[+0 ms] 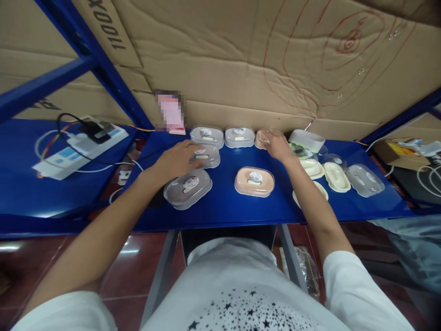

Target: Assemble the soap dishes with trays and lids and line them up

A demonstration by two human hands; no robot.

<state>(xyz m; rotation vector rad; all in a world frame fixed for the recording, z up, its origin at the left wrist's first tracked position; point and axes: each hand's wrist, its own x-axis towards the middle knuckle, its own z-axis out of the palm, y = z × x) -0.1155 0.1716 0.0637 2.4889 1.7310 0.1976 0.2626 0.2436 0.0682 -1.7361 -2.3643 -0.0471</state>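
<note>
Apparently, six oval containers (255, 182) sit lidded on the worktop (227, 207), cream trays (336, 178) uncovered at right; left hand (175, 162) spread over a grey container (212, 157), right hand (278, 146) touching a peach container (262, 139), its pinch indeterminable

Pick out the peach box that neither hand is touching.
The peach box, nearer the front edge of the blue table; the other peach one, at the back, has the right hand on it.

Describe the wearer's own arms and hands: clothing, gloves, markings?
Two human arms in short white sleeves, forearms uncovered. Both the left hand and right hand are bare: no gloves. No cables, watch or bracelet visible on either arm; rings can't be made out.
</note>
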